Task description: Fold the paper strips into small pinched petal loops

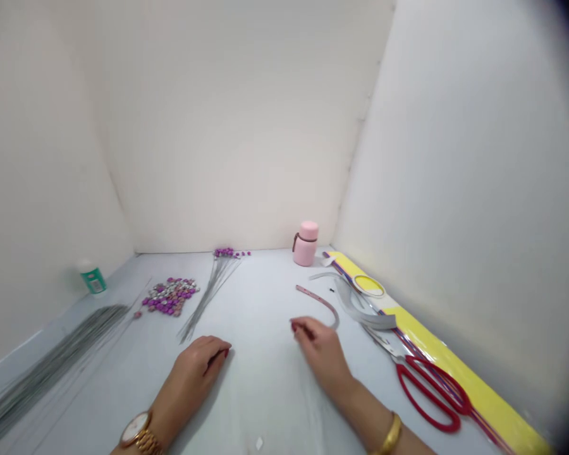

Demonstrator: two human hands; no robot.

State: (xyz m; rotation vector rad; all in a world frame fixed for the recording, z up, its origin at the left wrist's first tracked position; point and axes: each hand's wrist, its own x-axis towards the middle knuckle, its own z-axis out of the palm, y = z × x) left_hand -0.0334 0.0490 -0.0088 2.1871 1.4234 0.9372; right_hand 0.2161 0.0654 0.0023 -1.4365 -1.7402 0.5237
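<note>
My left hand (pixel 200 363) lies on the white tabletop (pixel 260 385), wrist watch showing, with its fingers curled in and nothing visible in them. Across from it, my right hand (pixel 320 354) has thumb and fingers bent together, a gold bangle on the wrist, and I see nothing in its grasp. Just beyond the right hand curves a pinkish measuring tape (pixel 320 299), its lower end partly hidden behind the hand. Beyond the left hand is a bunch of thin wires (pixel 207 294) tipped with purple beads (pixel 224 252).
On the left are a long bundle of grey wires (pixel 52 360), a pile of purple and silver beads (pixel 171 296) and a green-white bottle (pixel 93 278). Right: red-handled scissors (pixel 429 388), grey ribbon (pixel 363 316), yellow sheet (pixel 436 354), yellow-ringed roll (pixel 368 285). A pink flask (pixel 306 245) stands behind.
</note>
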